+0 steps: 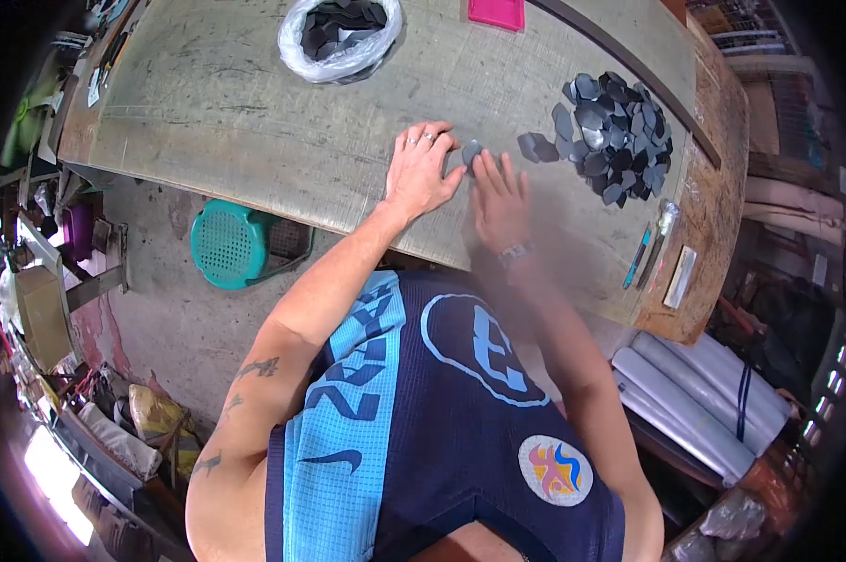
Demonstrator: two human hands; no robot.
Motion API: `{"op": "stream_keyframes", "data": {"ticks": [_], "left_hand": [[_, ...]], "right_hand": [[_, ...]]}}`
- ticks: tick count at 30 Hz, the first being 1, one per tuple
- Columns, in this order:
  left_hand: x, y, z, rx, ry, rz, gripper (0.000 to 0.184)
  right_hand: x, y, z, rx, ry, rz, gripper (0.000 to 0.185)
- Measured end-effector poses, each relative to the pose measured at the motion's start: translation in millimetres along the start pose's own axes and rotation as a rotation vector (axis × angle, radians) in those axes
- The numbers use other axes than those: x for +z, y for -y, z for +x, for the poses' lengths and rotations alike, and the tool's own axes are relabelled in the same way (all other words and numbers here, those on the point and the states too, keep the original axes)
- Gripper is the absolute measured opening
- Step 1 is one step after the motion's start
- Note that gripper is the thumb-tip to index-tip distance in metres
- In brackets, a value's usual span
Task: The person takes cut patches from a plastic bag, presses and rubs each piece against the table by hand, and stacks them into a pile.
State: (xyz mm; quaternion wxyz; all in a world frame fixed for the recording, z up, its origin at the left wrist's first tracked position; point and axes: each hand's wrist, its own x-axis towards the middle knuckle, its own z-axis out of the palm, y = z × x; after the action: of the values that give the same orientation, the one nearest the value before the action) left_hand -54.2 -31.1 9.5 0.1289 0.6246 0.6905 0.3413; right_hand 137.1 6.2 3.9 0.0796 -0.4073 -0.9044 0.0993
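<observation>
A small flat dark grey piece with angled edges lies on the worktable between my two hands. My left hand, with rings on it, rests on the tabletop just left of this piece, fingers bent, thumb apart and its tip close to the piece. My right hand is slightly blurred, its fingers stretched out and the index fingertip at the piece's lower right edge. Right of my hands lie a few loose pieces beside a large heap of similar dark pieces.
A clear plastic bag of dark pieces stands at the table's far side, near a pink tray. A long dark bar lies right of the heap. Cutters lie at the right edge. A green stool stands below left.
</observation>
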Motion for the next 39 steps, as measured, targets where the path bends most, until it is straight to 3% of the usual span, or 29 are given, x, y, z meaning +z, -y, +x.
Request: {"op": "stream_keyframes", "data": {"ticks": [21,39], "left_hand": [[5.3,5.9,-0.2,0.034,-0.075,-0.032,0.024],[6.7,5.9,-3.0,0.006,-0.047,0.0,0.03]], "right_hand": [[-0.3,12.9,8.5,0.0,0.021,0.078,0.06],[2.1,7.3,9.0,-0.073,0.023,0.064,0.058]]}}
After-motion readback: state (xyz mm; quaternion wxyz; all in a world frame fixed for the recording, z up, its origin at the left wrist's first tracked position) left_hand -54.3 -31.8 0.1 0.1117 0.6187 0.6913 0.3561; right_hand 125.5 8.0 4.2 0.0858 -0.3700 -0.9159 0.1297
